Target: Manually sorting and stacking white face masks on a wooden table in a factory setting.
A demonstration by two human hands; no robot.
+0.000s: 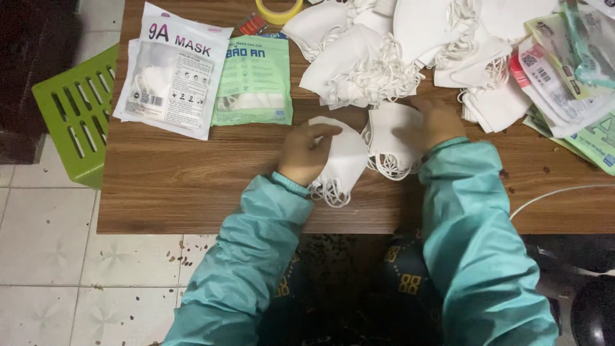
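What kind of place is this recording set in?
Probably a home or small workshop table used for packing face masks: a wooden table on a tiled floor, a heap of loose white masks, and printed mask pouches beside the hands.

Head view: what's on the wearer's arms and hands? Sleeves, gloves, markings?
Both arms wear loose teal jacket sleeves of smooth, creased fabric, each ending in a ribbed cuff at the wrist. Left hand and right hand are bare: no gloves. No markings or cables show on the sleeves.
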